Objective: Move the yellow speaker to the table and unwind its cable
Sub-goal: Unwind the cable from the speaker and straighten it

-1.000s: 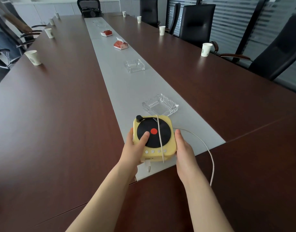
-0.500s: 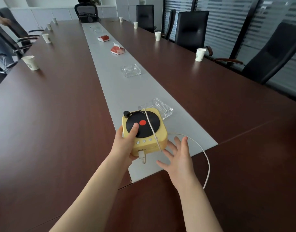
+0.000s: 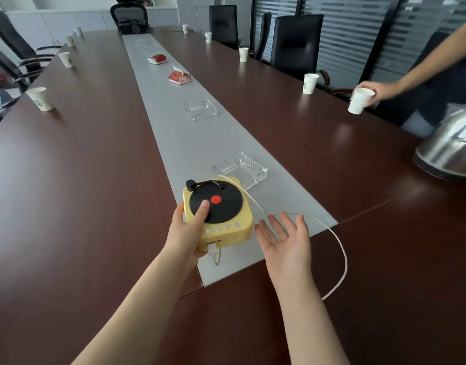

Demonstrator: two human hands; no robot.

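The yellow speaker [image 3: 221, 227], shaped like a small record player with a black disc and red centre, sits at the near end of the grey strip of the table [image 3: 68, 180]. My left hand [image 3: 187, 233] grips its left side, thumb on the black disc. A white cable [image 3: 339, 246] runs over the speaker's top right corner, loops out over the brown wood to the right and curves back toward me. Its plug end hangs at the speaker's front face. My right hand [image 3: 284, 241] hovers palm up just right of the speaker, fingers spread, holding nothing.
A glass ashtray [image 3: 241, 169] stands right behind the speaker, another [image 3: 201, 109] farther up the strip, then red tissue boxes [image 3: 179, 76]. Paper cups line both table edges. At the right, another person's hand holds a paper cup [image 3: 359, 100] above a steel kettle [image 3: 447, 146].
My right hand left the speaker's right side and turned palm up. The cable no longer crosses the disc; it now lies off the right corner. Another person's arm and a kettle entered at right.
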